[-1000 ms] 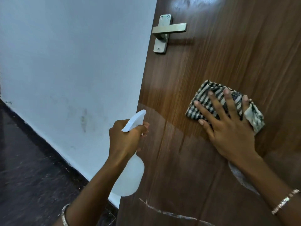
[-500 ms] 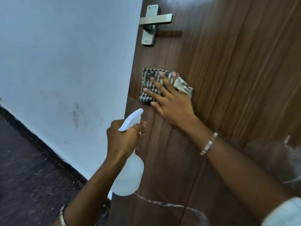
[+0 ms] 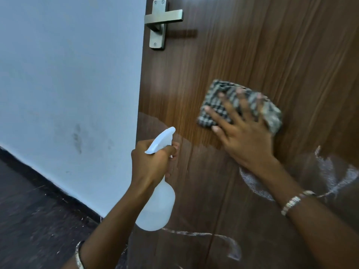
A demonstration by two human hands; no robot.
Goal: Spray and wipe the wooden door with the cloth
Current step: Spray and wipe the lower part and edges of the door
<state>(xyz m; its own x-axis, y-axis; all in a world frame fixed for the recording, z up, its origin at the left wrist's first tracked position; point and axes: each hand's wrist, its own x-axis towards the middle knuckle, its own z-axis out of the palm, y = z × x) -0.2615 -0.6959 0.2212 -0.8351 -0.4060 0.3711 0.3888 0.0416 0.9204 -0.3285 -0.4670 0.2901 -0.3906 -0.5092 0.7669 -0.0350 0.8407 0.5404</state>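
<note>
Reviewer: Fingers (image 3: 219, 116) on the right, state?

Logger: Spread and straight, laid flat on the checked cloth (image 3: 273, 115). No curl is seen. Cloth is pressed against the wooden door (image 3: 252, 45) under the right hand (image 3: 246, 144). Fingertips and cloth are blurred.

Reviewer: Cloth position?

Logger: Folded into a pad, located below and right of the door handle (image 3: 162, 18), well apart from it. A bracelet (image 3: 295, 200) is worn on that wrist.

Reviewer: Left side?

Logger: Fingers are wrapped round the neck of the spray bottle (image 3: 157, 208), and one fingertip is seen in front of the trigger. Bottle is gripped by the left hand (image 3: 150, 164) and held upright, with the white nozzle (image 3: 161, 139) pointed at the door near its edge. Contact between nozzle and door cannot be told. A bangle (image 3: 79, 257) is worn on the left wrist.

Reviewer: Door surface?

Logger: Whitish streaks (image 3: 204, 233) are seen low on the panel, below the bottle. More are seen under the right wrist.

Reviewer: Surroundings?

Logger: Pale wall (image 3: 68, 74) left of the door edge, dark floor (image 3: 29, 220) at its foot.
</note>
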